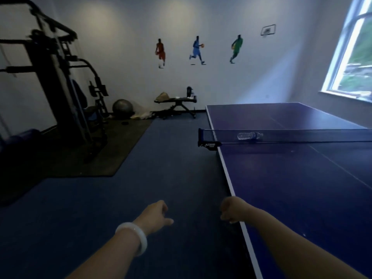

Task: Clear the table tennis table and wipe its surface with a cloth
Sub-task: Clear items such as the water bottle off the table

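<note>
While both sets of fingers curled inward with nothing visibly in them, the left hand (156,215) hung over the blue floor (141,198), thumb sticking out to the right, a white bangle (132,238) on its wrist. Right hand (231,211) was a loose fist at the white side edge of the table tennis table (302,198); contact with the edge could not be told through the blur. Dark net (291,135) crossed the table, and a clear plastic bottle (249,136) lay on its side right by the net, apparently on the far half. No cloth was identifiable in view. Farther off, a weight bench (175,102) with clutter stood against the far wall, a grey exercise ball (122,108) beside it, a gym machine (60,87) at left, and a window (352,57) at right.
</note>
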Available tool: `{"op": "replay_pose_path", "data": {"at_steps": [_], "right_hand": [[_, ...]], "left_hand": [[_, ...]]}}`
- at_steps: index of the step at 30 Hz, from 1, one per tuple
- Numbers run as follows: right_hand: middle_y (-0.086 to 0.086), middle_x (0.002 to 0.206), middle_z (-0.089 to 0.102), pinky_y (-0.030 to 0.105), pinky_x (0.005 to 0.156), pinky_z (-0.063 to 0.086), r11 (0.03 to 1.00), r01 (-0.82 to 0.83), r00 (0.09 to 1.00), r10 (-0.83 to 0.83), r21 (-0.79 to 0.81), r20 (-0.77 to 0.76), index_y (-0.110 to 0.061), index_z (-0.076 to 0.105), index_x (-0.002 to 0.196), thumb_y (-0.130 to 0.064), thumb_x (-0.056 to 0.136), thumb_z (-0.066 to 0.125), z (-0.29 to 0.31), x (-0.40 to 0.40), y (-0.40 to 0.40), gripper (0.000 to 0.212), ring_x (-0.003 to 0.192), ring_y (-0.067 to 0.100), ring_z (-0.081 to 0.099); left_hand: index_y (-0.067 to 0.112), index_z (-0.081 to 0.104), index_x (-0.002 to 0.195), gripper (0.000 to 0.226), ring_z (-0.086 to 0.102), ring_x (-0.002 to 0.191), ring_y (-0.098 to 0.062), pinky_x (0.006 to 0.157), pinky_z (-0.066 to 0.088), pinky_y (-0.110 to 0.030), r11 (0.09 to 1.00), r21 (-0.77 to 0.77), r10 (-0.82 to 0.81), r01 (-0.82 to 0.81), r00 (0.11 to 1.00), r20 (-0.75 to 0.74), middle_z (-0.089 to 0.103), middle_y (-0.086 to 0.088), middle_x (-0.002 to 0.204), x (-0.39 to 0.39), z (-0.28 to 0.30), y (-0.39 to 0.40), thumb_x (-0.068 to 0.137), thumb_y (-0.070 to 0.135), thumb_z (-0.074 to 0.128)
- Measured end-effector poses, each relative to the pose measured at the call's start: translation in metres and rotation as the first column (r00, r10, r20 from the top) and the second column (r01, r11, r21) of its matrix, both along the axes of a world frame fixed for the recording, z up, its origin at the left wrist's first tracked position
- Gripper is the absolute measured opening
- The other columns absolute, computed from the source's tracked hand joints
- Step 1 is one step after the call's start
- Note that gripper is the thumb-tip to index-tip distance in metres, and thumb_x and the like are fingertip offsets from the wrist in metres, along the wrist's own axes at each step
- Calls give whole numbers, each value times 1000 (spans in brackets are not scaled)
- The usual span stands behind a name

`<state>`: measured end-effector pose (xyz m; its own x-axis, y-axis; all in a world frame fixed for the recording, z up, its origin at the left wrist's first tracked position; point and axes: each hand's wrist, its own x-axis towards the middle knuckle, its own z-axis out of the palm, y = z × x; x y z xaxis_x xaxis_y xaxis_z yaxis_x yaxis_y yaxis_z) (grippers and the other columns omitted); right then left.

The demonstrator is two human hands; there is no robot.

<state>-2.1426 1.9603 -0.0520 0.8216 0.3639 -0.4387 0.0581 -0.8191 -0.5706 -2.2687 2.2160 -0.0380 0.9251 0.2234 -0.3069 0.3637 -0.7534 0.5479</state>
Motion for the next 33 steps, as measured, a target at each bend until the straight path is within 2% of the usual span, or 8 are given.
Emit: {"op": "replay_pose_path", "data": {"at_steps": [6,9,14,18,22,28,30,33], "right_hand": [[17,124,60,36,86,58,984,139,990,-141,115,17,-3,60,121,-4,86,71,25,92,57,36,110,32,63],[15,123,61,37,87,58,975,190,982,-191,117,0,-7,61,117,-5,85,73,26,137,85,35,107,31,64],[13,115,63,47,88,58,954,264,963,-268,139,12,-10,61,114,-12,85,72,12,224,152,31,102,30,67],[10,120,60,35,84,60,935,319,947,-321,154,-8,-9,61,117,-10,87,72,5,309,216,32,106,26,65],[5,115,60,35,82,60,903,396,918,-397,165,-28,-11,62,115,-11,85,73,3,391,255,31,103,22,64],[-1,107,60,34,79,61,840,532,847,-526,110,-81,-24,60,103,-17,86,73,-14,492,270,22,95,16,65],[0,108,61,32,78,61,811,566,824,-562,147,-76,-22,60,103,-16,86,73,-15,537,272,22,96,16,65],[4,100,65,33,76,61,779,584,805,-592,228,-43,-12,64,106,-10,86,72,-14,618,275,22,89,17,66]], "left_hand": [[22,51,111,34,53,91,-5,71,42,-17,995,31,-94,92,995,43,52,8,105,128,14,73,87,36,70],[23,51,111,34,52,91,-4,67,41,-16,990,20,-137,137,990,41,52,10,105,189,7,102,87,37,71],[24,51,105,32,53,88,-3,63,38,-13,971,26,-240,239,970,51,54,10,102,300,-12,161,84,37,72],[26,51,102,32,53,85,-3,62,38,-13,961,11,-276,276,959,71,55,10,99,400,-18,226,83,35,74],[25,51,101,30,54,89,-5,64,40,-14,954,1,-301,301,951,69,54,9,100,508,-15,280,84,33,73],[23,53,100,27,53,85,-4,65,42,-15,898,-62,-433,435,900,39,54,7,100,648,-29,279,84,30,73],[22,54,100,27,54,86,-6,68,45,-17,876,-78,-473,476,879,52,55,7,99,697,-33,274,83,29,73],[20,55,102,29,57,91,-11,76,48,-21,857,-69,-507,511,859,75,59,3,102,773,-35,273,82,28,74]]}}
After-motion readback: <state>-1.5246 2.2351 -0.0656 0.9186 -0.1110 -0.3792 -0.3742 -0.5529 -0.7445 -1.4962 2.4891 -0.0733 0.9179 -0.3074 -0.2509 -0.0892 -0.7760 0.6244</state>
